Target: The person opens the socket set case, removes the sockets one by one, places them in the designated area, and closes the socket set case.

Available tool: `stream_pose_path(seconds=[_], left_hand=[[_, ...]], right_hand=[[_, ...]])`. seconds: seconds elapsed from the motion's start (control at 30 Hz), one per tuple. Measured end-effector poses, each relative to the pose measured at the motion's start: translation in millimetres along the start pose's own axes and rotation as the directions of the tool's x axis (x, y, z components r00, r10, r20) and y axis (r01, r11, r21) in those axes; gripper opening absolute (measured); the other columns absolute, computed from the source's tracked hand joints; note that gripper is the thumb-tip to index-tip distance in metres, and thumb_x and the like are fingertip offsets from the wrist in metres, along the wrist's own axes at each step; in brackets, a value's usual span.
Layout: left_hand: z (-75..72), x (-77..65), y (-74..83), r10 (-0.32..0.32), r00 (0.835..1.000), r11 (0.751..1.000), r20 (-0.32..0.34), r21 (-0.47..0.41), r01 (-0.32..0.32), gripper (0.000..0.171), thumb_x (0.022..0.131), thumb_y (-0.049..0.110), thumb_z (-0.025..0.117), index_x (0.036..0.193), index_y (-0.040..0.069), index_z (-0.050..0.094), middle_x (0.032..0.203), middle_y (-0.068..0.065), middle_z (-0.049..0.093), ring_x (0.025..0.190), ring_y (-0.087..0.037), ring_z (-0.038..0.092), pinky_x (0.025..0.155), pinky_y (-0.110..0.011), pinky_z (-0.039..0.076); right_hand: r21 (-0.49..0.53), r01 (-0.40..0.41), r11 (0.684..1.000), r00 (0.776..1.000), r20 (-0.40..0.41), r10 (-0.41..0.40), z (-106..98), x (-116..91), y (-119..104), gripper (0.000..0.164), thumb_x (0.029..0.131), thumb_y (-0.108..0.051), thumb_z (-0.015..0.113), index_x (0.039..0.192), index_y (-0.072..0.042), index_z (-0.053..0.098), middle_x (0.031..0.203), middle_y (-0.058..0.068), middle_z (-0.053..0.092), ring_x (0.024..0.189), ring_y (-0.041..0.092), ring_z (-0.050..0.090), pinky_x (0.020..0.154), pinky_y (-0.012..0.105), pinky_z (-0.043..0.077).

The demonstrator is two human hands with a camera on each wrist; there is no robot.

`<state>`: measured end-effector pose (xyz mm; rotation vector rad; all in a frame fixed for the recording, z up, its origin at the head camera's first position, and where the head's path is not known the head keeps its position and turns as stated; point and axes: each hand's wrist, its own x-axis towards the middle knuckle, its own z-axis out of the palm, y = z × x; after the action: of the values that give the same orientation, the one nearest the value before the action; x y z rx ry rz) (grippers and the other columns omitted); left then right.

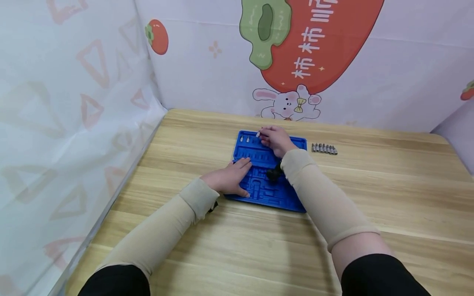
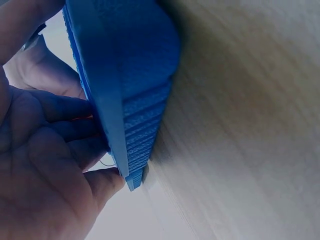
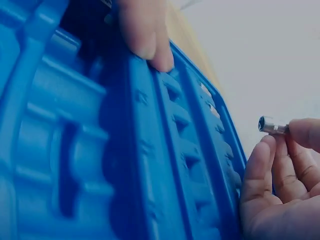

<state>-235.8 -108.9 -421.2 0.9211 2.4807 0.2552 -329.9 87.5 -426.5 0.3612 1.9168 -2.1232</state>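
Observation:
A small silvery metal socket [image 3: 270,125], hollow at one end, is pinched between the thumb and fingertips of my right hand [image 1: 275,139]. That hand is over the far part of an open blue plastic tool case [image 1: 259,192] with moulded slots. Two similar metal pieces [image 1: 245,139] stand in slots at the case's far left. My left hand [image 1: 231,179] rests on the left side of the case, fingers spread across its hinge area and near half. The left wrist view has the thumb [image 2: 106,184] against the case's edge.
Several small grey metal pieces [image 1: 324,149] stand in a row on the wooden table [image 1: 229,255], right of the case. A black object [image 1: 273,174] shows beside my right wrist, partly hidden. Printed cloth walls [image 1: 200,65] border the table at the back and left.

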Motion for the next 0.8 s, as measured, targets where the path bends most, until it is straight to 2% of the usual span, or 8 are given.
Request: stream_pose_path(seconds=[0.23, 0.33, 0.57, 0.8], left_hand=[[1.3, 0.6, -1.3, -0.003, 1.0, 1.0, 0.002, 0.009, 0.003, 0.101, 0.095, 0.044, 0.074, 0.164, -0.002, 0.015, 0.172, -0.018, 0.006, 0.158, -0.031, 0.002, 0.126, -0.046, 0.008], [1.3, 1.0, -0.7, -0.005, 1.0, 1.0, 0.003, 0.011, 0.005, 0.102, 0.095, 0.044, 0.075, 0.164, -0.002, 0.015, 0.172, -0.018, 0.006, 0.158, -0.031, 0.002, 0.126, -0.046, 0.008], [0.4, 0.5, 0.8, -0.006, 1.0, 1.0, 0.007, 0.0, 0.006, 0.102, 0.095, 0.043, 0.075, 0.164, -0.003, 0.014, 0.172, -0.018, 0.006, 0.158, -0.031, 0.002, 0.126, -0.046, 0.007], [-1.0, -0.2, 2.1, 0.0, 1.0, 1.0, 0.005, -0.003, 0.0, 0.102, 0.095, 0.04, 0.076, 0.163, -0.004, 0.014, 0.171, -0.019, 0.006, 0.158, -0.032, 0.002, 0.126, -0.047, 0.006]], right_hand=[[-0.007, 0.003, 1.0, 0.999, 0.043, -0.003, -16.4, -5.1, -5.4, 0.042, 0.109, -0.02, 0.054, 0.144, 0.004, 0.051, 0.113, 0.005, 0.06, 0.102, 0.016, 0.06, 0.106, 0.033, 0.049], [0.007, 0.004, 1.0, 0.998, 0.058, -0.005, -25.3, -7.7, -7.1, 0.039, 0.109, -0.02, 0.055, 0.141, 0.002, 0.053, 0.114, 0.005, 0.06, 0.102, 0.016, 0.06, 0.105, 0.032, 0.05], [-0.018, 0.011, 1.0, 0.994, 0.113, -0.009, -44.7, -17.6, -12.9, 0.021, 0.109, -0.018, 0.055, 0.123, -0.002, 0.057, 0.109, 0.005, 0.062, 0.099, 0.018, 0.06, 0.09, 0.025, 0.055], [-0.024, -0.004, 1.0, 0.992, 0.126, 0.007, -64.1, -26.6, -20.3, 0.017, 0.108, -0.018, 0.056, 0.118, -0.005, 0.059, 0.106, 0.004, 0.066, 0.104, 0.02, 0.061, 0.097, 0.028, 0.053]])
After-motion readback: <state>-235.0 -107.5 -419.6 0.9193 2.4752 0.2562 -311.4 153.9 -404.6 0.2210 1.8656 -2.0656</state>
